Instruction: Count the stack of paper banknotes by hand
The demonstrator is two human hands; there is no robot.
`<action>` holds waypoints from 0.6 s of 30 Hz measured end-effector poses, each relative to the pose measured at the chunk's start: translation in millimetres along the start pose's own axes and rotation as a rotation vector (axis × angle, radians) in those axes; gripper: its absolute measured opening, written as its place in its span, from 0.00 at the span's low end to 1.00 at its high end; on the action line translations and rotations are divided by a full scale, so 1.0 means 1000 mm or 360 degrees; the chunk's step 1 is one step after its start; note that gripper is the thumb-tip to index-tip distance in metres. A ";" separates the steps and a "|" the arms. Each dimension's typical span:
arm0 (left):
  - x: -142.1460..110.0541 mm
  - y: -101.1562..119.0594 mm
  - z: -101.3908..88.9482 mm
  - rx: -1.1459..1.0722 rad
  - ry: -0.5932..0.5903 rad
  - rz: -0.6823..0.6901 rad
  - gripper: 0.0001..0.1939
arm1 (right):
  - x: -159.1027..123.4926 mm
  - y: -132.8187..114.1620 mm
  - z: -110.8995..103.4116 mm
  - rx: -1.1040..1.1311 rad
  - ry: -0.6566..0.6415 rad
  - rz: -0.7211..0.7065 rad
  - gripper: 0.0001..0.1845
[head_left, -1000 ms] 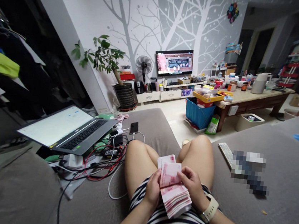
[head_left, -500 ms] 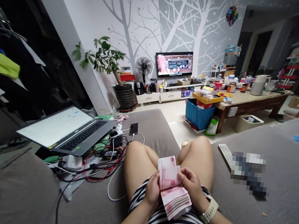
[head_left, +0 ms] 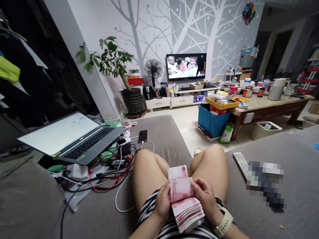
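A thick stack of red-and-white banknotes (head_left: 187, 213) rests over my lap, its near ends fanned into several layers. My left hand (head_left: 163, 202) is closed round the stack's left side, the thumb lying along its edge. With thumb and fingertips pinched, my right hand (head_left: 203, 193) grips the right edge of a raised banknote (head_left: 180, 189). Beyond it, the far end of the notes points toward my knees. A pale watch (head_left: 225, 223) is on my right wrist. The fingers under the stack are hidden.
Left of my legs, an open laptop (head_left: 87, 146) sits above tangled cables (head_left: 106, 178). A phone (head_left: 143, 136) is plugged in on the sofa (head_left: 161, 129). To my right lies a white remote control (head_left: 241, 163) beside a blurred dark object. A cluttered table (head_left: 260, 104) and blue bin (head_left: 212, 121) stand ahead.
Both hands stay nearly in place on the banknotes. The raised note and the fanned layers have shifted slightly. The television picture is different.
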State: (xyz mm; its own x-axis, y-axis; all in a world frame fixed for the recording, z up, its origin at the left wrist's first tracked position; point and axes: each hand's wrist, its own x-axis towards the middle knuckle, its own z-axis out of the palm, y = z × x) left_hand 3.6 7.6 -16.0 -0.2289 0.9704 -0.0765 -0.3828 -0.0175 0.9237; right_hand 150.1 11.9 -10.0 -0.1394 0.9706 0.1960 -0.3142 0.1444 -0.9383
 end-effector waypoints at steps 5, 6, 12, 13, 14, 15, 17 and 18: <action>-0.002 0.004 0.005 -0.0259 -0.0142 -0.0104 0.13 | 0.001 0.005 -0.002 0.0019 -0.0047 0.0053 0.21; -0.003 0.004 0.006 -0.0288 -0.0126 -0.0116 0.14 | 0.001 0.005 -0.002 0.0002 -0.0059 0.0062 0.22; -0.002 0.007 0.007 -0.0353 -0.0029 -0.0101 0.16 | 0.005 0.005 -0.006 -0.0232 -0.0096 0.0101 0.13; -0.001 0.007 0.007 -0.0364 -0.0014 -0.0103 0.16 | 0.006 0.005 -0.006 -0.0248 -0.0082 0.0115 0.12; 0.000 0.007 0.007 -0.0372 0.0006 -0.0102 0.16 | 0.007 0.005 -0.006 -0.0233 -0.0079 0.0147 0.13; 0.002 0.007 0.006 -0.0376 0.0033 -0.0098 0.17 | 0.008 0.005 -0.006 -0.0183 -0.0098 0.0201 0.15; 0.005 0.009 0.006 -0.0379 0.0079 -0.0086 0.16 | 0.010 0.004 -0.005 -0.0013 -0.0179 0.0355 0.21; 0.007 0.010 0.007 -0.0377 0.0094 -0.0076 0.16 | 0.012 0.001 -0.003 0.0066 -0.0226 0.0440 0.24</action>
State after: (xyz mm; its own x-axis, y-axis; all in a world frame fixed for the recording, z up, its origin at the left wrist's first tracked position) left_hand 3.9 16.3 -4.5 -0.2550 0.9558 -0.1462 -0.5921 -0.0347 0.8051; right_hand 151.3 24.2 -9.8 -0.3539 0.9349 -0.0247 -0.2833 -0.1323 -0.9498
